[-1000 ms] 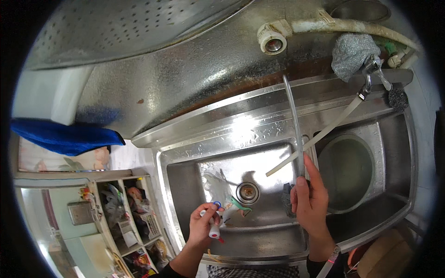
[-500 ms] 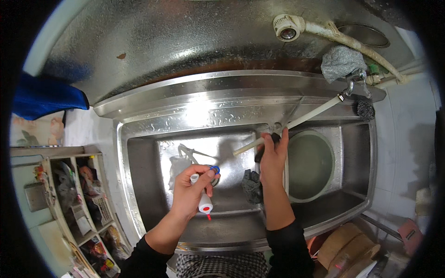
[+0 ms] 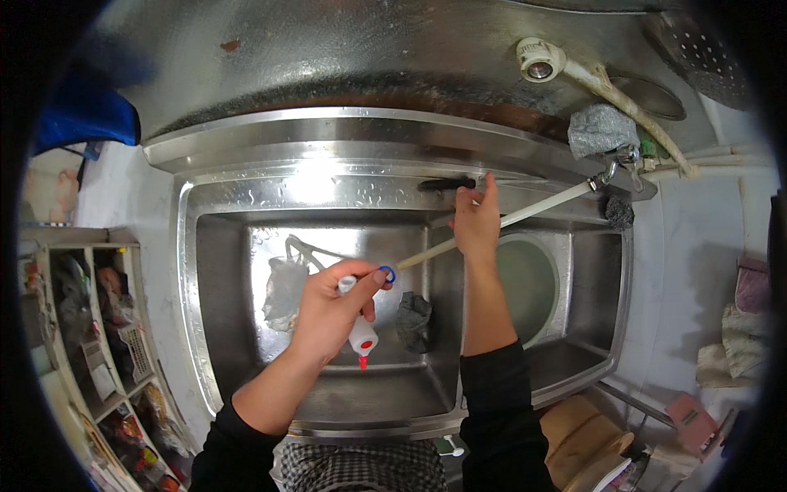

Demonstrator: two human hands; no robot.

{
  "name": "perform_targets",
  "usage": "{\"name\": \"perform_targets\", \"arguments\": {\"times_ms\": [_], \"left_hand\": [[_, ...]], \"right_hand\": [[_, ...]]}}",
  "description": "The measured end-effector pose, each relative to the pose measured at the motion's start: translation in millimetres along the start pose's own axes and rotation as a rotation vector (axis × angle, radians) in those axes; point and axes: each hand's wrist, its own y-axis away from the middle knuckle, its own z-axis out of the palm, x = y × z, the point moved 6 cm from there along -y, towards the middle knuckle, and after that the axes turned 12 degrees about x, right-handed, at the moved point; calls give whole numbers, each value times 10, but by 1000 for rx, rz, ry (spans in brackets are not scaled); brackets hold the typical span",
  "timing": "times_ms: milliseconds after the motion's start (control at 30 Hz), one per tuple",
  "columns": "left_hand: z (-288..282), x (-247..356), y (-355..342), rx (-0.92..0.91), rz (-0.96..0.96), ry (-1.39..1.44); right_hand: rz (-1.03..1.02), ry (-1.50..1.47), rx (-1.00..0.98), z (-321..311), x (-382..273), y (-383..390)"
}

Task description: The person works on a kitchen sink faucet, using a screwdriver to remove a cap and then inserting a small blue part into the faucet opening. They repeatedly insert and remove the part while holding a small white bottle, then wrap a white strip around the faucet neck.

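My left hand (image 3: 332, 316) is closed round a white bottle (image 3: 361, 332) with a red nozzle; a small blue ring (image 3: 386, 274) sits at its thumb and forefinger. My right hand (image 3: 479, 215) reaches to the back ledge, fingers apart, fingertips at a black-handled thin tool (image 3: 438, 184) lying there. A pale hose (image 3: 539, 210) runs from the tap (image 3: 613, 168) down across the divider, its end behind the blue ring. In the left basin (image 3: 225, 303) lie a clear plastic bag (image 3: 280, 287) and a dark crumpled cloth (image 3: 414, 320). The right basin holds a water-filled round tub (image 3: 529, 291).
A blue cloth (image 3: 86, 107) hangs at the upper left, above shelving with clutter (image 3: 111, 328). A silver cloth (image 3: 598, 131) and black scourer (image 3: 619, 211) are by the tap. A white pipe (image 3: 643, 119), pink item (image 3: 689, 418) and wooden items (image 3: 574, 435) stand right.
My right hand has moved up to the back ledge, where the black-handled tool now lies. My left hand has risen toward the hose's end, still holding the bottle. The view has shifted.
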Motion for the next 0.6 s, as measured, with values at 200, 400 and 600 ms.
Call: {"name": "perform_targets", "arguments": {"times_ms": [200,400,600], "left_hand": [[340,85,-209,-12,126,-119],[774,175,-421,-36,312,-30],[1057,448,-540,-18,434,-99]], "right_hand": [[-47,-204,-180,-264,-196,313],[-126,-425,-362,-481,-561,586],[-266,-309,-89,-654,-878,161]]}}
